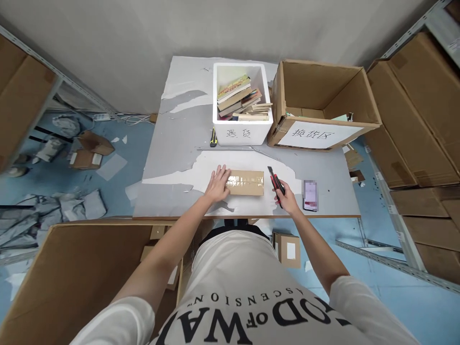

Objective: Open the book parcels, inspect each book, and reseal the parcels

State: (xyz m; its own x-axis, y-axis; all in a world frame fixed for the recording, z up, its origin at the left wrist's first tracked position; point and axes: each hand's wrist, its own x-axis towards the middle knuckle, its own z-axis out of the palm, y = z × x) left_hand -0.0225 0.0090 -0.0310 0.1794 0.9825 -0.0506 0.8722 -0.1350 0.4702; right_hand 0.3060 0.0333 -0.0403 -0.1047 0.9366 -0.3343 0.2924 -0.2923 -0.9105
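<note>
A small brown cardboard box (246, 183) lies flat on the table, with shiny clear tape along its top. My left hand (217, 185) rests on the box's left end, its fingers stretched out. To the right of the box, my right hand (286, 197) grips a red and black utility knife (276, 183). The knife's tip points up and away from me, apart from the box. A phone (310, 195) lies on the table just right of my right hand.
Behind the box stand a white foam bin (243, 133) of books and a large open carton (366, 122). A yellow and black cutter (213, 138) lies by the bin. A big open carton (89, 273) sits below the table's left front edge. Shelves with cartons (398, 110) flank the right.
</note>
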